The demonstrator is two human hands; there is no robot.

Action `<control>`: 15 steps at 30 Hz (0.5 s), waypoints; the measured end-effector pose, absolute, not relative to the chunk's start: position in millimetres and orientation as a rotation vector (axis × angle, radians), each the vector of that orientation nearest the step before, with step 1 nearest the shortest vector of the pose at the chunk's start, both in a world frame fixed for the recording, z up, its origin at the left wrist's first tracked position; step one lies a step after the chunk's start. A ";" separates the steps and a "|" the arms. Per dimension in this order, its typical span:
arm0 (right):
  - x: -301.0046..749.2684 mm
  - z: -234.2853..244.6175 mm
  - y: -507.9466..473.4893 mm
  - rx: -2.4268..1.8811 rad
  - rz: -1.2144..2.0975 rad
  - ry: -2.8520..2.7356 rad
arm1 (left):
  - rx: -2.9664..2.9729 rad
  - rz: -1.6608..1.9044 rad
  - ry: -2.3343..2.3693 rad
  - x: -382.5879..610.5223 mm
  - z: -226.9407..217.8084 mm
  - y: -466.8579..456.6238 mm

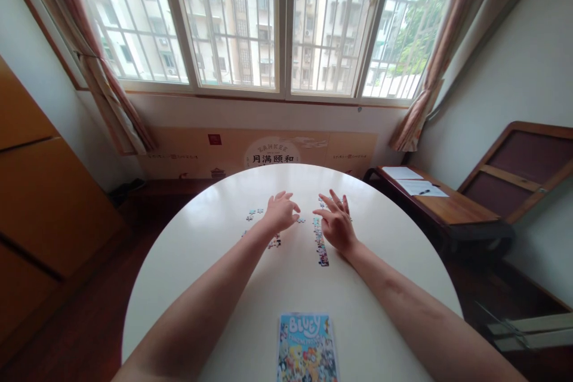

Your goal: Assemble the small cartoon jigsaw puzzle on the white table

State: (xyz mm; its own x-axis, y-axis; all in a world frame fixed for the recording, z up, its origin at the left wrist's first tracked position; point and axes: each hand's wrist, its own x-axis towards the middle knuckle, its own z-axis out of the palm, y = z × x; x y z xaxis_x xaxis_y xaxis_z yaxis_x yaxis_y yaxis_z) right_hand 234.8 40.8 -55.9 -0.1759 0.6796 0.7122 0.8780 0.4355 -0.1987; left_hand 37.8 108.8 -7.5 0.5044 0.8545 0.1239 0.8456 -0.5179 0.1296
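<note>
On the white round table, my left hand [282, 212] hovers over loose jigsaw pieces with its fingers apart and nothing visible in them. A single puzzle piece [301, 220] lies just right of its fingertips. My right hand [337, 222] has its fingers spread, beside the top of a joined strip of puzzle pieces [321, 248]. More pieces lie partly hidden behind this hand. Several loose pieces [251, 213] lie left of my left hand, and a small cluster [274, 242] shows below its wrist. A colourful picture card or box lid [307, 347] marked "BLUEY" lies near me.
The round table [192, 286] fills the middle of the view. Behind it, a printed cardboard panel [179, 152] stands below the barred window. To the right are a low wooden bench [465, 206] with papers [421, 187] and a pen on it, and a wooden cabinet [36, 191] stands left.
</note>
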 end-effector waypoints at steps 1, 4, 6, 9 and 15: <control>235.5 -56.1 40.7 -1.315 -0.342 -1.916 | 2.664 0.283 1.547 40.2 -8.6 107.1; 237.7 -57.1 37.6 -1.348 -0.363 -1.918 | 2.653 0.354 1.585 46.0 -13.4 101.3; 238.0 -57.1 36.2 -1.398 -0.353 -1.940 | 2.672 0.432 1.584 48.1 -17.0 98.3; 236.9 -55.9 37.5 -1.469 -0.305 -2.003 | 2.711 0.514 1.579 49.2 -20.9 95.7; 237.6 -54.2 41.8 -1.599 -0.206 -2.049 | 2.691 0.396 1.576 49.9 -19.3 91.8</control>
State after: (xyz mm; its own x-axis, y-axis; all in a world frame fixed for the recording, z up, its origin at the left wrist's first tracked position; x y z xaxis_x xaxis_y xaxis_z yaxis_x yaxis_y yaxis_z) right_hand 237.6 41.8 -54.2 -0.1606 0.8567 0.4902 0.9371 0.2883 -0.1967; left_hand 49.9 91.8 -19.3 0.4656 0.8581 0.2165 0.8586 -0.4973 0.1246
